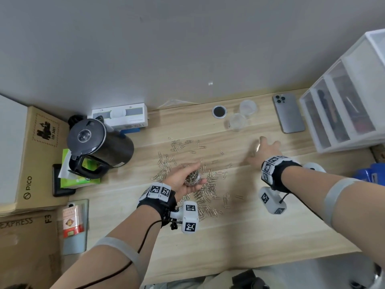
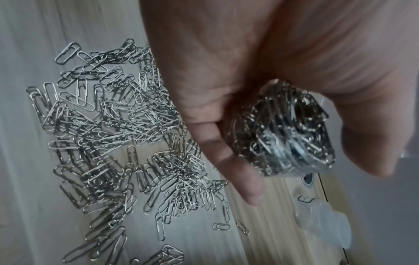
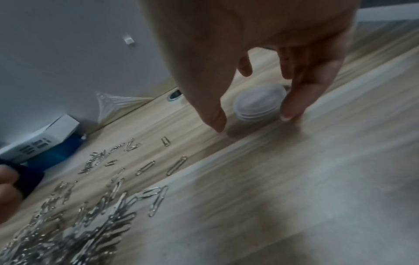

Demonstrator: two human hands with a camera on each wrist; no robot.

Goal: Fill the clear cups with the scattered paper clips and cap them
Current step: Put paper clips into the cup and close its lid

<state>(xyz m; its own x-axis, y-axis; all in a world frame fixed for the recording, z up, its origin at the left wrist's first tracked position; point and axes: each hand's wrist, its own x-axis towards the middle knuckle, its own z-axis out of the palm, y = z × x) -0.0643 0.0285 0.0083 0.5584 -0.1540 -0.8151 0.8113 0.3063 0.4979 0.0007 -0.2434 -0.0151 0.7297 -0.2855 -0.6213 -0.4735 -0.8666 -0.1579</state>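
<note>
My left hand [image 1: 188,177] grips a clear cup [image 1: 193,178] packed full of silver paper clips and holds it above the table. The left wrist view shows that cup [image 2: 283,132] between thumb and fingers [image 2: 240,172]. Loose paper clips [image 1: 206,190] lie scattered over the wooden table [image 1: 239,230], heaped under and beside the left hand. My right hand [image 1: 259,147] reaches far right with its fingers spread over a small stack of clear lids [image 3: 260,102]; thumb and fingers [image 3: 294,105] flank the stack without clasping it. Two empty clear cups [image 1: 237,122] stand beyond it.
A grey phone [image 1: 288,113] lies right of the cups, beside a white drawer unit [image 1: 341,105]. A black kettle [image 1: 98,144] and cardboard boxes [image 1: 35,155] fill the left side. A round cable hole [image 1: 219,111] sits by the wall.
</note>
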